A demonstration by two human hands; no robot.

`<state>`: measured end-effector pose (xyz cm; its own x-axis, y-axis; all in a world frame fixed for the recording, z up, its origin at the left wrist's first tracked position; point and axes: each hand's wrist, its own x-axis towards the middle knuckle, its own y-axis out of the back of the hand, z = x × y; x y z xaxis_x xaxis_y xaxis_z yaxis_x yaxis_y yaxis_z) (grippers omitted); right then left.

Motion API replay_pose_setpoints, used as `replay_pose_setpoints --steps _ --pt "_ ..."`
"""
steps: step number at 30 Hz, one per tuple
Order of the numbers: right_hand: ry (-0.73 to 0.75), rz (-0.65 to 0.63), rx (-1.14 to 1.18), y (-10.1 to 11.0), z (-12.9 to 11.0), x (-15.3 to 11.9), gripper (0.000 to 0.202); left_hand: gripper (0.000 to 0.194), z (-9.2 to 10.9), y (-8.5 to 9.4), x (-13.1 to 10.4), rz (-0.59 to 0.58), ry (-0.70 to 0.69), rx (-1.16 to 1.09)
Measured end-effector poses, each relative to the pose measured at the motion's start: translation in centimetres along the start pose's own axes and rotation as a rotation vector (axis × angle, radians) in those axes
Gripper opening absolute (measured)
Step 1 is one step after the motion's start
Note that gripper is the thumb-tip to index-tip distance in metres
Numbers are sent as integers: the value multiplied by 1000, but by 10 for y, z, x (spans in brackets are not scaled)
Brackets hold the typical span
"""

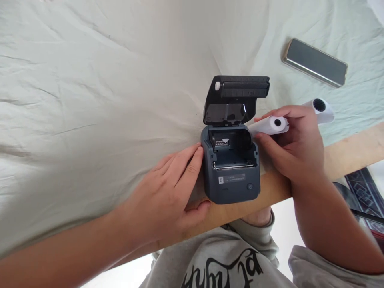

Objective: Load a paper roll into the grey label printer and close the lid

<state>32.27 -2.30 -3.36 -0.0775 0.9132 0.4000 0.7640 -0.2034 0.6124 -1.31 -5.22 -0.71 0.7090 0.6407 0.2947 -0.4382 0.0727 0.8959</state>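
Note:
A dark blue-grey label printer (232, 186) sits near the front edge of the table, its black lid (231, 114) raised. The paper bay inside shows a small printed sticker and holds no roll. My left hand (177, 188) rests against the printer's left side, fingers stretched out and thumb near its lower corner. To the right of the printer, my right hand (303, 140) grips a thin white paper roll (267, 126) between thumb and fingers. The roll's dark core hole faces me. Behind that hand lies a second, thicker paper roll (328, 113), partly hidden.
A smartphone (316, 62) lies at the upper right on the wrinkled pale cloth (105, 80). The bare wooden table edge (354, 148) runs along the front. Below it are my knees and a grey shirt (216, 260). A patterned dark fabric (364, 192) shows at the far right.

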Motion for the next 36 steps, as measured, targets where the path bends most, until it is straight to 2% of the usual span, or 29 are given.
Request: replay_pose_setpoints --steps 4,8,10,12,14,17,19,22,24,27,30,36 --pt "97 -40 23 2 0 1 59 70 -1 -1 0 7 -9 9" --pt "119 -13 -70 9 -3 4 44 73 -1 0 1 11 2 2" --pt "134 10 -95 9 0 5 44 72 -2 0 1 19 -3 8" --pt "149 18 -81 8 2 5 53 75 -2 0 1 17 -2 5" --pt "182 21 -25 8 1 5 71 82 -2 0 -1 7 7 -15" --pt "271 109 116 11 -17 7 83 87 -2 -2 -3 14 23 -32" --pt "329 124 154 14 -38 10 70 82 -2 -3 -4 20 16 -17" --pt "396 -41 40 15 -67 19 40 76 -3 -3 -4 -5 -14 12" --pt "458 -133 -48 10 -75 26 32 75 -4 -2 -4 -10 -16 27" --pt "458 -168 -64 -1 -70 34 23 74 -4 -1 -3 8 -9 32" --pt "424 -172 -19 -8 -60 35 21 78 -3 -1 -3 6 -15 14" --pt "477 -151 48 -4 -53 36 26 83 -2 0 -3 27 12 -35"
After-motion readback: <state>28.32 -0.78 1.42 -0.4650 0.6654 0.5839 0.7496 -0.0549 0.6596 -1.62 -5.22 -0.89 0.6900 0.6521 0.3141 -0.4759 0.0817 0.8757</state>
